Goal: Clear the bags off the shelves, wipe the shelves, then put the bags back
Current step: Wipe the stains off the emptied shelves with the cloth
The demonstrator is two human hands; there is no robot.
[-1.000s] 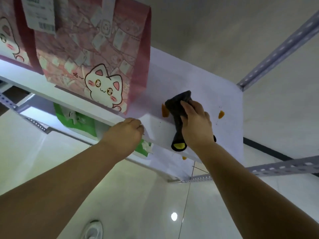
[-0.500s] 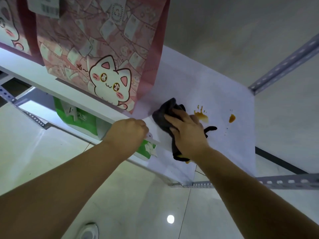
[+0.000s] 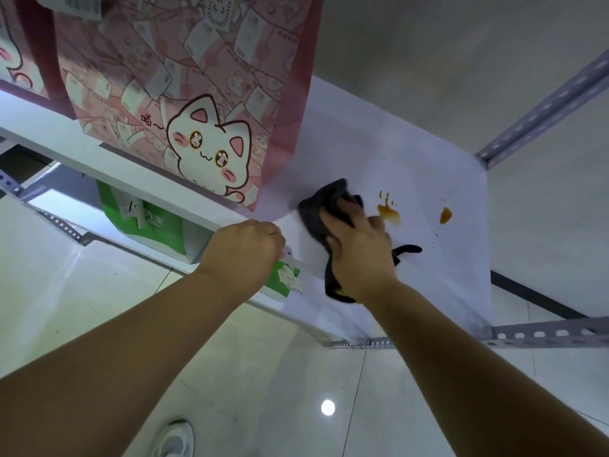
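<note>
It looks like a shop or stockroom. White shelf boards [image 3: 379,153] sit on slotted metal angle uprights [image 3: 540,110], and printed gift bags stand along them: a pink cat-print bag [image 3: 184,103] with a barcode tag [image 3: 82,3], a green bag [image 3: 148,222] on the shelf below. The floor [image 3: 263,374] is glossy pale tile.

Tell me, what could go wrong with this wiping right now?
1. Two orange stains lie beside the cloth under the right hand; a sweep could smear them across the shelf.
2. The pink bag stands close to the cloth, so a leftward stroke might soil or nudge it.
3. The left hand grips the shelf edge; leaning on it could shake the bags.
</note>
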